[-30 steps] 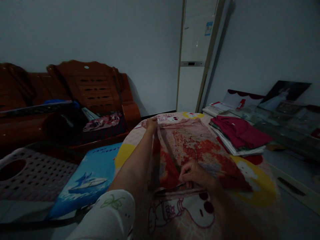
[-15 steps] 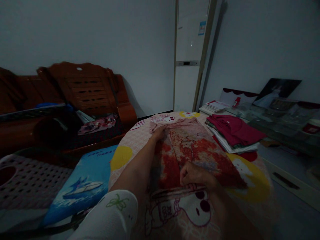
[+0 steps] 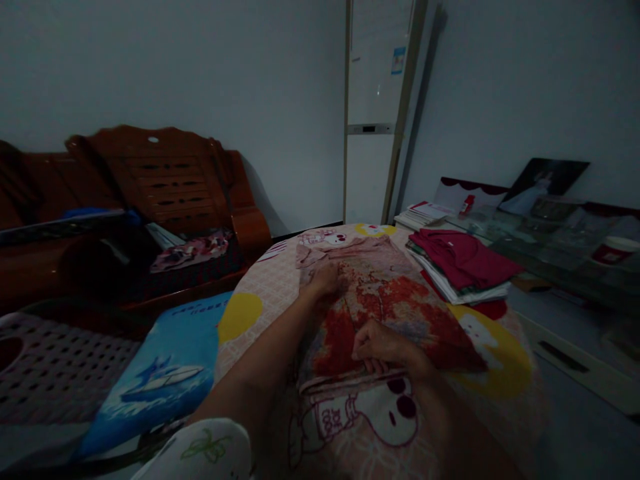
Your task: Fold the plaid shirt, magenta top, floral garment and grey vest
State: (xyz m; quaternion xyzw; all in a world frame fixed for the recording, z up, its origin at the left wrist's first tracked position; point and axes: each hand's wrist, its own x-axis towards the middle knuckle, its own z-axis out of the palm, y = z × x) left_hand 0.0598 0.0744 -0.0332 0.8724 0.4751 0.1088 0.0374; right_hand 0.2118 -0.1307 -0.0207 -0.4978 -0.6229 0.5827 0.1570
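A pink shirt (image 3: 400,293) with a red and orange tree-like print lies spread on the round table, its hem towards me. My left hand (image 3: 326,279) rests on the shirt's left side, below the shoulder; its fingers are turned away and blurred, so I cannot make out whether they grip. Near the hem, my right hand (image 3: 376,343) is closed with curled fingers on the cloth. Beneath the shirt is a pink patterned tablecloth (image 3: 273,287) with yellow patches and cartoon dogs.
Right of the shirt, a folded dark-red garment (image 3: 463,257) tops a stack of folded clothes. A glass-topped cabinet (image 3: 550,240) with a cup (image 3: 616,250) stands beyond. To the left are a wooden bench (image 3: 170,173), a blue boat-printed cushion (image 3: 165,373) and a woven plastic chair (image 3: 60,373).
My left hand has moved slightly towards me from the shirt's upper left edge, and the cloth there lies flatter. My right hand stays near the hem. The view has shifted slightly.
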